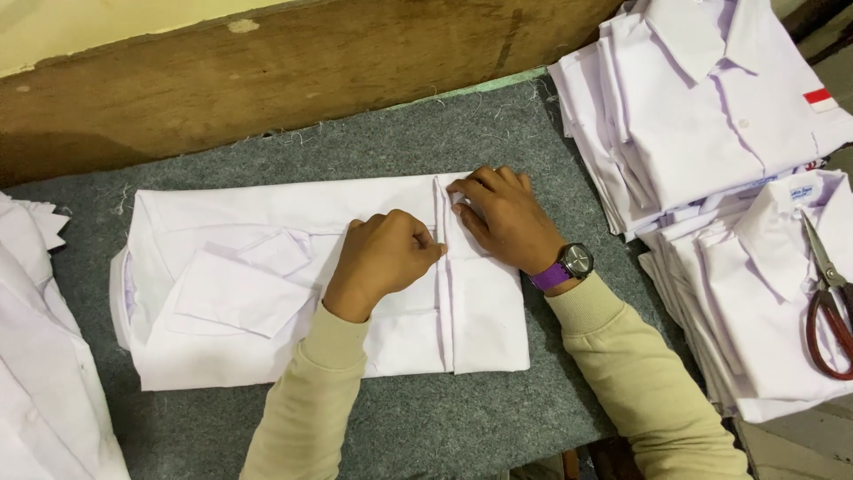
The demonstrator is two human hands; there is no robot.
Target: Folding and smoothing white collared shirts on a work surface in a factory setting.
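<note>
One head-worn camera looks steeply down, close over the grey surface (pixel 498 142), facing the wall at twelve o'clock.

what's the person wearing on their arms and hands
Both arms are covered by long beige knit sleeves with ribbed cuffs that end at the wrists. The left hand is bare, with no ring or glove visible. The right hand is also bare, and its wrist carries a round dark-faced wristwatch on a purple strap, sitting just above the cuff.
</note>
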